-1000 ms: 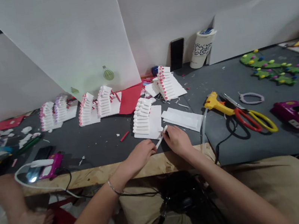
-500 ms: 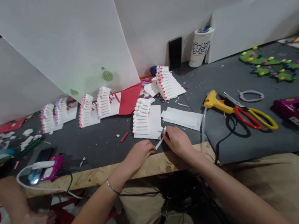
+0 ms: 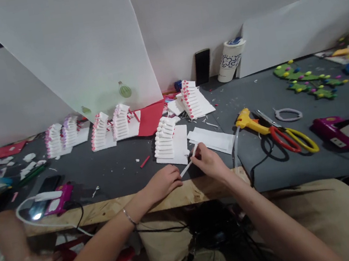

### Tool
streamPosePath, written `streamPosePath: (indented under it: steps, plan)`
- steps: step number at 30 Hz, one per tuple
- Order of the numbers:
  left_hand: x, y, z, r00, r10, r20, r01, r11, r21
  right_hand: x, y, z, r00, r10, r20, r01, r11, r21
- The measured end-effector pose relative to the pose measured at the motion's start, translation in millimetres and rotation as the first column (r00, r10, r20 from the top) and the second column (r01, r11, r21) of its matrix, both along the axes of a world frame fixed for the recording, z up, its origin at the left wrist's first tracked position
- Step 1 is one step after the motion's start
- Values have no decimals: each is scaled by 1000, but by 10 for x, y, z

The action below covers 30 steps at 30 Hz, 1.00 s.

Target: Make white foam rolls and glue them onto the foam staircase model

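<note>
White, narrow and straight, a slender strip (image 3: 187,167) of unclear material slants between the fingers of both hands, low at the left fingertips and high at the right, its upper end poking past the right thumb and forefinger. The left hand (image 3: 165,181) lies palm down, knuckles up, its fingers bunched together and pinching the strip's lower end; a thin silvery bracelet (image 3: 129,216) circles the wrist behind them. The right hand (image 3: 208,161) bends inward, its thumb and forefinger closed on the strip near the top, the other fingers curled beneath. Under the left fingers runs a pale, flaky wooden edge (image 3: 159,200). Just beyond the fingertips lies a flat white card (image 3: 181,140) bearing white, round-headed sticks (image 3: 164,141) fanned in a row. Past the right fingers are overlapping white paper pieces (image 3: 212,139); ahead of the left fingers, a short red stick (image 3: 145,161). Farther to the right of the fingers rest a yellow glue gun (image 3: 251,122) and scissors with red and yellow handles (image 3: 285,138). Well beyond the fingers stand a black phone (image 3: 203,66) and a white, blue-patterned cup (image 3: 229,62).
</note>
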<state>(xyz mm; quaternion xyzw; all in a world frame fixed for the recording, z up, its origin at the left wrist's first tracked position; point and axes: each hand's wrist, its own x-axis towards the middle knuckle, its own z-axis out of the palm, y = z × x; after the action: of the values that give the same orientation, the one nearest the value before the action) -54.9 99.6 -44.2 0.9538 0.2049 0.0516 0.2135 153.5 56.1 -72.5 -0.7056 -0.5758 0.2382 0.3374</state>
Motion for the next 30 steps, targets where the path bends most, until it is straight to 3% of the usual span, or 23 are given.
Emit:
streamPosePath:
  steps: [4,8,12,19,23,25,27,30]
  plan:
    - [1,-74,-64,994,76,77,-76,997,-6,-6,-40,29,991,-8,-136,13,999,30]
    - [-45,-120,-132,991,66,114,-71,996,44,-39,-111,70,998,-15,-66,22,994,103]
    - [-66,-69,-163,993,47,108,-53,997,56,-6,-152,128,995,92,-29,-88,992,95]
    - [42,36,-144,999,47,27,-46,999,-27,54,-116,80,975,217,54,-220,974,59]
    - [55,-79,-43,985,155,72,-137,968,-210,92,-159,68,945,320,62,-324,943,80]
    - [37,-176,34,961,255,104,-203,911,-359,131,-224,124,928,370,42,-372,925,74]
    - [18,-283,102,920,377,103,-270,804,-531,176,-312,221,914,405,19,-405,914,36]
    - [16,-431,152,843,536,50,-292,534,-793,241,-446,379,890,456,-20,-456,890,-23]
